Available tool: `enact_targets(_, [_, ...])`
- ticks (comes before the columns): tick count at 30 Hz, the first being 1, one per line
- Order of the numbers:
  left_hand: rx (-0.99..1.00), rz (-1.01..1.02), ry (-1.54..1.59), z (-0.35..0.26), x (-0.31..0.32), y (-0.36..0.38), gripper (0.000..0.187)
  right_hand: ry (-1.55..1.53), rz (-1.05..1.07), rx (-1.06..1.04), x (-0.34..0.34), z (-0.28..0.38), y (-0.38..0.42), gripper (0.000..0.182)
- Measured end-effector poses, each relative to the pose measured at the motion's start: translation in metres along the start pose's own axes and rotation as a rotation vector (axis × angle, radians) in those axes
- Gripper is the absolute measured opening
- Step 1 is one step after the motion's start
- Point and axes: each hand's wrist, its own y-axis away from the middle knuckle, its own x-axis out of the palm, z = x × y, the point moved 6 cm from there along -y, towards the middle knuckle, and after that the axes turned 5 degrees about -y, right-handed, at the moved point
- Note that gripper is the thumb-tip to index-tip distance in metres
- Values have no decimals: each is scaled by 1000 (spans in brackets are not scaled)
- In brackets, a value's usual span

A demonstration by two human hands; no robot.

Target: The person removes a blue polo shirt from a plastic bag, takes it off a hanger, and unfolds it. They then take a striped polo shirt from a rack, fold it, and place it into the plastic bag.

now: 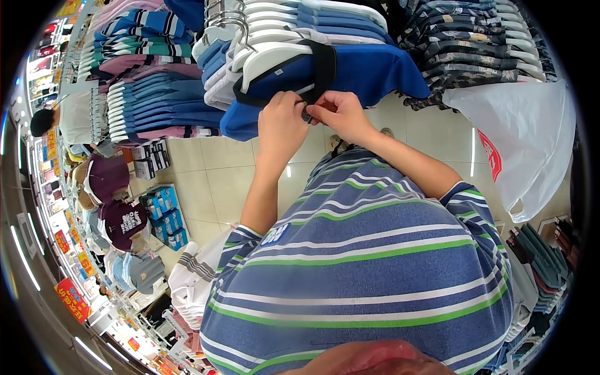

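A blue polo shirt (381, 72) with a black collar (324, 65) hangs on a white hanger (275, 59) at the front of the rack. My left hand (281, 119) is closed at the lower end of the collar opening, its fingers pinching the shirt front. Right beside it, my right hand (344, 114) pinches the same spot with thumb and forefinger. A small dark piece shows between the fingertips, and the fingers hide most of it.
More shirts on white hangers (306, 19) crowd behind. Dark patterned shirts (465, 47) hang at right, near a white plastic bag (519, 131). Blue and striped shirts (159, 100) hang left. Boxed goods (164, 215) stand on the tiled floor. A person's dark-haired head (44, 122) shows far left.
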Motion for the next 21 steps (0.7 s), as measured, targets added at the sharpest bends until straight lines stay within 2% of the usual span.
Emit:
enact_targets(4, [39, -8, 54, 6, 2, -3, 6, 23, 0, -50, -2, -2, -1, 17])
enact_targets(6, [42, 9, 100, 11, 3, -2, 7, -24, 32, -151, -1, 4, -1, 14])
enact_targets(12, [-106, 110, 291, 10, 4, 2, 12, 131, -12, -231, -2, 16, -3, 11])
enact_targets(15, [-42, 93, 284, 12, 8, 5, 15, 151, -28, -266, -2, 22, -2, 10])
enact_targets(17, [141, 19, 157, 5, 4, 6, 19, 160, -44, -293, -2, 23, -3, 10])
enact_targets(21, [128, 66, 181, -2, 4, 10, 22, 127, -61, -291, -3, 17, -3, 14])
